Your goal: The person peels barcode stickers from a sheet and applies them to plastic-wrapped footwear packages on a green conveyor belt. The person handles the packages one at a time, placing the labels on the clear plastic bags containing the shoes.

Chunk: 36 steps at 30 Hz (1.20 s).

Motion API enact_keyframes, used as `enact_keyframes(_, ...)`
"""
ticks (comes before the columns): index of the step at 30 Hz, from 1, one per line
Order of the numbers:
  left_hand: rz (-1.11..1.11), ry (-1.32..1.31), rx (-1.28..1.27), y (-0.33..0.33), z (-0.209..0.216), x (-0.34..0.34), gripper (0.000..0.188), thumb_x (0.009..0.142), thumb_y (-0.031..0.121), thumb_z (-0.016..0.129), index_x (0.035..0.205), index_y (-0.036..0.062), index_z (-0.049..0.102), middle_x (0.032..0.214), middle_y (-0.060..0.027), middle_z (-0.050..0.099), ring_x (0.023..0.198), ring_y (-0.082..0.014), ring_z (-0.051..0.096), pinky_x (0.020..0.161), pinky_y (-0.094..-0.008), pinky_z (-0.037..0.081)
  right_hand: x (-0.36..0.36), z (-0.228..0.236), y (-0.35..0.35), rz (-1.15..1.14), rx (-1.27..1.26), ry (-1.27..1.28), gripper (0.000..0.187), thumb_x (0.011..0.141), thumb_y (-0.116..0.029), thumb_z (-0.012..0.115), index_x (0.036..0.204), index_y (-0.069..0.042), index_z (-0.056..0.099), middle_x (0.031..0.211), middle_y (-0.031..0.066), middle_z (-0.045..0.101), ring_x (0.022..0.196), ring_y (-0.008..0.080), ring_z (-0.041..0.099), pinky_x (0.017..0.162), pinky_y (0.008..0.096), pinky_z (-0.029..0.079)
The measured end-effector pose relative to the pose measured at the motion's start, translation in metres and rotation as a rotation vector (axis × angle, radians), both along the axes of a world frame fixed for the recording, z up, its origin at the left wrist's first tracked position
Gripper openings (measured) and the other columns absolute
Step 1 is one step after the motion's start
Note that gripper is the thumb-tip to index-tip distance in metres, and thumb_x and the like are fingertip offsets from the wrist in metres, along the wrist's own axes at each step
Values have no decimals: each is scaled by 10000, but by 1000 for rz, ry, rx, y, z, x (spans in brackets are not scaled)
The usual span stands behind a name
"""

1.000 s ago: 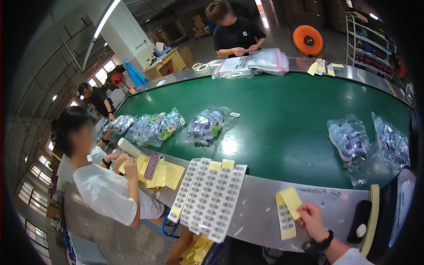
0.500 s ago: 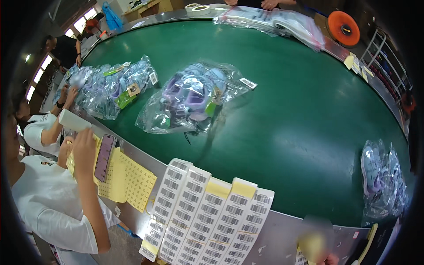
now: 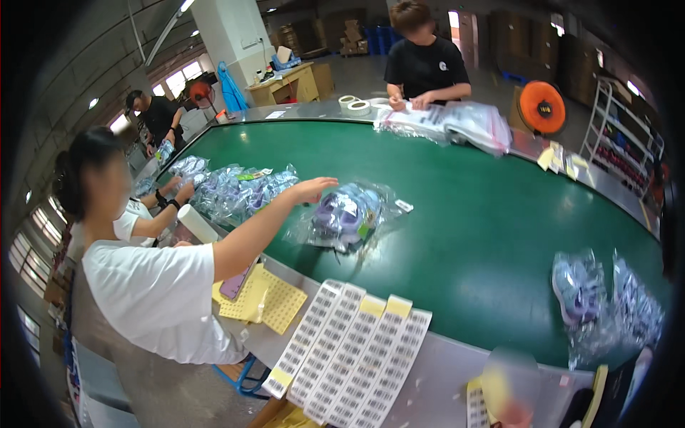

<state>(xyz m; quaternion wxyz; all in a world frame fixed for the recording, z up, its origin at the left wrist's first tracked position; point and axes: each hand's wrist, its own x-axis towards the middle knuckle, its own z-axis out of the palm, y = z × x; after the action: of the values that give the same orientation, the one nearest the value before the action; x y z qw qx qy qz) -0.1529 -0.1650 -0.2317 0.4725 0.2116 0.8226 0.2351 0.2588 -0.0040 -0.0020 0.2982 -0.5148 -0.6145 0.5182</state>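
Observation:
At the lower edge, right of centre, a blurred skin-coloured patch that seems to be my right hand (image 3: 516, 412) lies over the metal ledge. Its fingers cannot be made out. Against it is a yellow-backed sheet of labels (image 3: 477, 405), partly hidden by the blur. My left hand is outside the picture. Several long strips of white barcode labels (image 3: 357, 342) lie side by side on the ledge, left of my right hand. Farther right, on the green belt (image 3: 464, 214), lie clear bags of blue and lilac shoes (image 3: 579, 292).
A co-worker's arm (image 3: 250, 232) reaches over a bagged bundle of shoes (image 3: 342, 217) mid-belt. More bagged shoes (image 3: 235, 189) lie farther left. Yellow label sheets (image 3: 282, 303) and a phone (image 3: 237, 284) rest before that co-worker. Another person (image 3: 428, 68) handles plastic bags (image 3: 478, 128) opposite.
My view has tilted upward, bringing the person opposite into sight. The near co-worker's arm has swung out over the middle bag. My right hand is now smeared by blur.

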Motion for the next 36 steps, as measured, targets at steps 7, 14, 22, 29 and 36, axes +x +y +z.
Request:
enact_keyframes(7,12,-35,83,-41,19,4,279,875,253,538,862,23,697,734,-111,687,671,-248,670,639,-365,542,-12,-8,19,-32,-91,197,87,930,2,506,885,-1,581,745,50,608,526,86,564,483,207,463)
enact_keyframes(14,89,-43,55,-76,35,11,285,868,260,539,858,23,697,727,-117,685,668,-262,671,643,-376,543,-13,-8,20,-53,-88,230,64,931,-33,533,882,-19,572,694,34,583,494,77,533,459,200,431)
enact_keyframes(22,198,-70,-26,-63,27,7,292,860,268,540,854,22,697,719,-124,683,665,-277,672,647,-387,545,-11,17,6,-16,-201,22,110,959,-73,557,946,-20,651,752,23,608,581,90,536,524,235,416)
enact_keyframes(29,269,-133,-83,-40,12,-2,298,854,276,541,850,22,697,712,-130,681,662,-291,673,651,-398,546,-1,-1,6,-93,-277,-102,105,953,-77,562,966,-31,656,663,-9,547,535,75,481,491,240,388)
enact_keyframes(36,216,-150,-62,-28,6,-15,304,847,283,542,847,21,697,704,-136,679,660,-304,674,655,-408,548,-26,27,12,-89,-189,-61,120,952,-84,566,994,-6,646,692,-5,550,577,75,494,519,221,384)
